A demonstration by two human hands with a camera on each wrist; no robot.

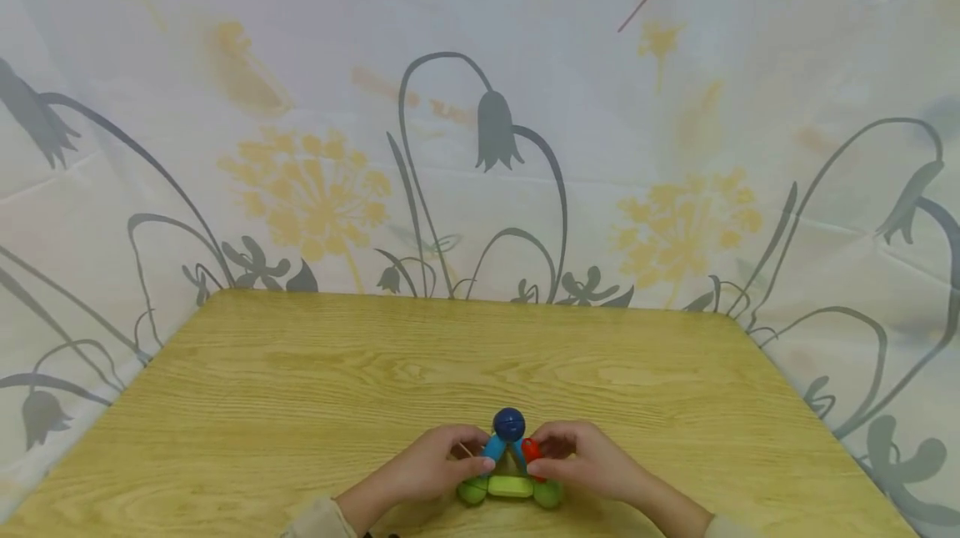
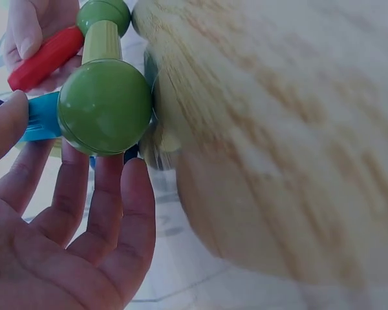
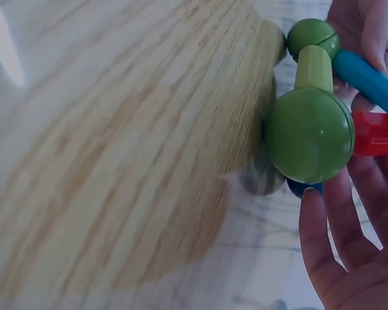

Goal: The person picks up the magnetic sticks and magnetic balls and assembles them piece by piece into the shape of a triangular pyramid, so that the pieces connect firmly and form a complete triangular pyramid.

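A toy structure of balls and rods stands near the table's front. Its dark blue ball [image 1: 509, 424] is at the top, and a yellow-green rod [image 1: 511, 486] runs low between a left green ball [image 1: 473, 490] and a right green ball [image 1: 547, 494]. My left hand [image 1: 431, 465] pinches the light blue rod [image 2: 44, 116], thumb in front and fingers behind. On the other side, my right hand [image 1: 592, 463] pinches the red rod [image 3: 377, 134], which joins the right green ball. Another light blue rod [image 1: 519, 451] shows behind, partly hidden by the red one.
The wood-grain table [image 1: 420, 371] reaches back to a pale curtain [image 1: 337, 62] printed with grey and yellow flowers. Small dark things [image 1: 393, 535] peek in at the bottom edge of the head view, beside the left sleeve [image 1: 322, 520].
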